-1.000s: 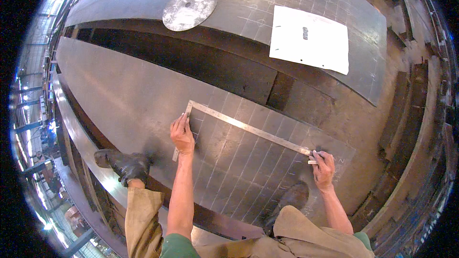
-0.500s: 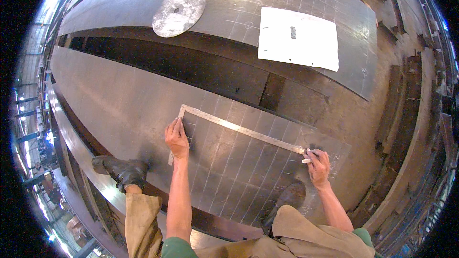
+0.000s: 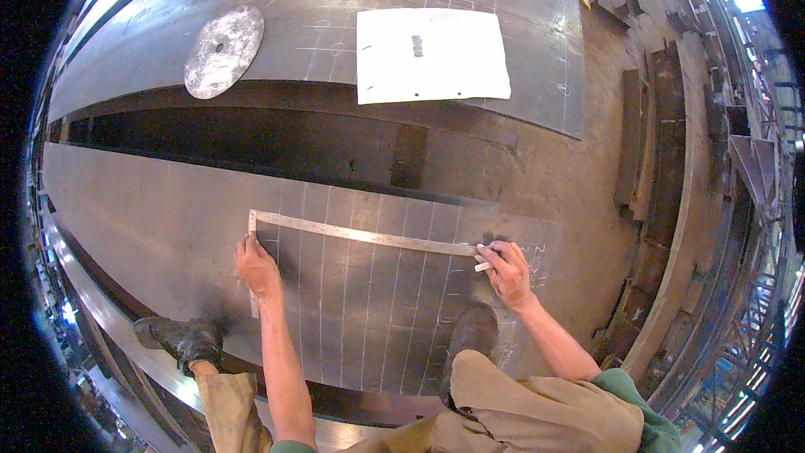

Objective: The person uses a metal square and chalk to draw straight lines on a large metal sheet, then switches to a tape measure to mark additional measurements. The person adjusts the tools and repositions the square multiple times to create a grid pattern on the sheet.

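A metal framing square [image 3: 365, 236] lies on a dark steel plate [image 3: 159, 210] marked with several white chalk lines. Its long arm runs left to right; the short arm comes back toward me under my left hand [image 3: 258, 268]. The fingers of that hand are closed on the short arm near the corner. My right hand [image 3: 508, 275] pinches a white chalk stick [image 3: 483, 267] and touches the right end of the long arm with its fingertips. White handwritten marks [image 3: 534, 267] show on the plate just right of this hand.
Across a dark gap lies a second steel plate [image 3: 310, 75], bearing a round metal disc [image 3: 225, 52] with a center hole and a white paper sheet [image 3: 433, 54]. My boots [image 3: 194, 341] rest near the close plate. Steel beams [image 3: 667, 143] lie on the floor at right.
My view has turned, so the plates, disc and paper appear farther left and the square looks more level. Both hands keep their places at the square.
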Demonstrator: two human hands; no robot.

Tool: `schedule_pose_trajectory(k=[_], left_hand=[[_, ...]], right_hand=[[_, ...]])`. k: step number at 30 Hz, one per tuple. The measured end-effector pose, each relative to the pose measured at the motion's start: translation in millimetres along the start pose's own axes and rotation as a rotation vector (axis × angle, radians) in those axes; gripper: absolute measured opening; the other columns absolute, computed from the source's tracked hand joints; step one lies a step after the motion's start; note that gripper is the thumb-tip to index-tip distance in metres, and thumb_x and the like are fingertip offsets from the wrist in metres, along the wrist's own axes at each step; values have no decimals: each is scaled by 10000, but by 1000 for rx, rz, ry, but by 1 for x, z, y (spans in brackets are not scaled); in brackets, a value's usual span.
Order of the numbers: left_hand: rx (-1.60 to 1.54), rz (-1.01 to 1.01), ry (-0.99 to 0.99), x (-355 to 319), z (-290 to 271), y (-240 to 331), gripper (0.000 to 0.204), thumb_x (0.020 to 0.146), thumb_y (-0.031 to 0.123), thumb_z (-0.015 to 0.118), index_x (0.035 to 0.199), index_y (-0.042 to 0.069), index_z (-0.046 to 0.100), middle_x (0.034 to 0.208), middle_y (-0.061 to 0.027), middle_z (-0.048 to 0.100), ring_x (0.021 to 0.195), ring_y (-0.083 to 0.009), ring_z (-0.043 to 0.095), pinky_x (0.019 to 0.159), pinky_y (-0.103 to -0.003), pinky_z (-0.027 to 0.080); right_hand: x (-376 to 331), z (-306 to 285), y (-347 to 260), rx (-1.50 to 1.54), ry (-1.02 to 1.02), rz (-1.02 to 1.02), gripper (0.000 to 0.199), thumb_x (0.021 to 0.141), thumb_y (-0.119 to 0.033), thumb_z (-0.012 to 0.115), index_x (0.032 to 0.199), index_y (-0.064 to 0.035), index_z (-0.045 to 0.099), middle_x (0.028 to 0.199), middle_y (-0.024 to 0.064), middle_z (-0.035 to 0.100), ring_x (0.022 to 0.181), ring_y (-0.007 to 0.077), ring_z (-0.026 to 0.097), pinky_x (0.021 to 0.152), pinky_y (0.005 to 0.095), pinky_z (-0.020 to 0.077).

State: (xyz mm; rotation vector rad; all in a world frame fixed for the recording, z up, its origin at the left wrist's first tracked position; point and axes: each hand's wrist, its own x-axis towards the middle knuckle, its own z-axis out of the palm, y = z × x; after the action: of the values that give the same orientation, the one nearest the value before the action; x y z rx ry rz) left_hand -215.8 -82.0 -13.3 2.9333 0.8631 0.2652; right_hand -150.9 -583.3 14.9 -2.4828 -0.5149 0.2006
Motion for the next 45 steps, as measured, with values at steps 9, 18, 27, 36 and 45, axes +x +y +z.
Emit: schedule_pose_trajectory(k=[9, 18, 27, 36, 45], left_hand=[[3, 2, 16, -2, -8, 8, 245, 946, 79, 559, 1136, -14, 682, 1112, -199, 665, 1026, -397, 612, 883, -466, 499], [8, -3, 13, -1, -8, 5, 238, 935, 73, 564, 1121, 4, 696, 1109, -176, 670, 1015, -390, 616, 871, -463, 504], [-35, 1, 52, -1, -6, 6, 229, 931, 59, 568, 1108, 3, 702, 1097, -172, 669, 1008, -378, 614, 867, -459, 501], [6, -6, 38, -3, -3, 1, 235, 924, 88, 584, 1116, 15, 698, 1130, -177, 671, 1004, -391, 621, 874, -467, 500], [13, 43, 97, -5, 0, -1, 234, 920, 81, 582, 1114, 7, 689, 1129, -185, 670, 998, -396, 617, 863, -478, 501]], right_hand=[[4, -2, -1, 44, 14, 38, 304, 826, -176, 740, 1124, -124, 715, 1086, 140, 627, 1010, 360, 609, 860, 444, 512], [7, -3, -5, 144, -12, 139, 270, 818, -183, 752, 1073, -96, 735, 1076, 145, 632, 1021, 359, 613, 871, 441, 509], [11, -8, -4, 183, -61, 157, 272, 815, -181, 743, 1064, -72, 730, 1059, 147, 623, 1016, 353, 612, 870, 434, 504], [18, -13, -8, 211, -105, 193, 250, 832, -178, 723, 1062, -78, 735, 1061, 134, 617, 1041, 337, 603, 868, 422, 500], [22, -11, -9, 167, -64, 132, 250, 794, -168, 755, 1031, -89, 751, 988, 126, 622, 943, 327, 623, 810, 394, 506]])
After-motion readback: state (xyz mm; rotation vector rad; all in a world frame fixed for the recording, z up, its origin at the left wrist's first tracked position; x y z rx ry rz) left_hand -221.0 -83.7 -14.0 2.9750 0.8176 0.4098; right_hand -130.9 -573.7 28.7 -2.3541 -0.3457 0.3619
